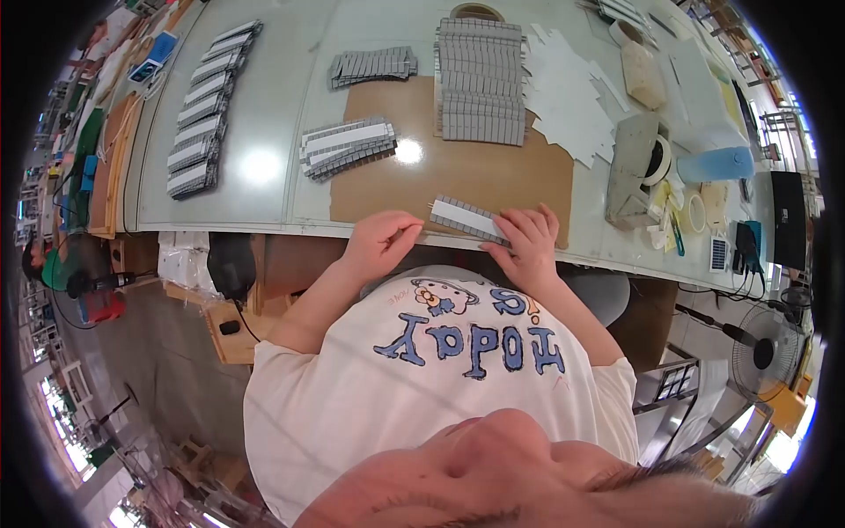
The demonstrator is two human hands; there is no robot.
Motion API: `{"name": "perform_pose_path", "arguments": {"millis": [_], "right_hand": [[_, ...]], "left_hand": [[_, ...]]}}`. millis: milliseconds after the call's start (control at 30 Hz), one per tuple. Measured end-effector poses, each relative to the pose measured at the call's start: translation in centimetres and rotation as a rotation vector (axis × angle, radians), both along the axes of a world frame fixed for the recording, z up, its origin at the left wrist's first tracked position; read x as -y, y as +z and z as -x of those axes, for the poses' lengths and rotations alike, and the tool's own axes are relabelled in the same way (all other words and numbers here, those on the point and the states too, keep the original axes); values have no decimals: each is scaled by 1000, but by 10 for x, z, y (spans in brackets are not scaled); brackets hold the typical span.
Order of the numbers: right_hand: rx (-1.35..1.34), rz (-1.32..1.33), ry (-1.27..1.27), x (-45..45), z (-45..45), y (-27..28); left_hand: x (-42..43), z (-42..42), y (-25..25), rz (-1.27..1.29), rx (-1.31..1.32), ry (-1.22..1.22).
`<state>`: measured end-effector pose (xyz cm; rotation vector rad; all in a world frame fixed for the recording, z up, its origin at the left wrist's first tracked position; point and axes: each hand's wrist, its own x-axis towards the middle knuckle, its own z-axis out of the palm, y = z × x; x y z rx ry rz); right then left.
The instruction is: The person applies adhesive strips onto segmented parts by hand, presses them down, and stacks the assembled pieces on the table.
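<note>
My right hand [531, 239] holds the right end of a grey segmented strip with a white band [466, 218], just over the front edge of a brown board [405, 189]. Left of the strip's other end is my left hand [385, 243], its fingertips pinched together; whatever they hold is too small to make out. Beyond my hands lie a pile of grey strips with white bands [349, 143], a small stack of grey strips [373, 66] and a long stack of grey strips [481, 84].
A long row of banded strips [211, 110] lies at the left. White paper strips [568, 92] spread right of centre. Farther right are a tape dispenser [632, 167], a blue bottle [715, 165] and a calculator [719, 253]. A fan [764, 352] stands at the lower right.
</note>
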<state>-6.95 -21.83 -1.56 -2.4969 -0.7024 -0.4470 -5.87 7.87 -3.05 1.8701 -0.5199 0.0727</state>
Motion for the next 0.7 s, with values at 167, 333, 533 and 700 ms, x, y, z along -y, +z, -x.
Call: {"name": "perform_pose_path", "arguments": {"millis": [167,333,533,700], "right_hand": [[49,75,-22,2,1,-3],[8,79,-4,4,1,0],[-28,79,13,4,-1,17],[-16,146,52,4,-13,55]], "left_hand": [[-4,-1,-2,-50,-24,-16],[-5,-2,-3,-33,-12,-13],[-5,-4,-6,6,17,4],[-3,-9,-7,-15,109,5]]}}
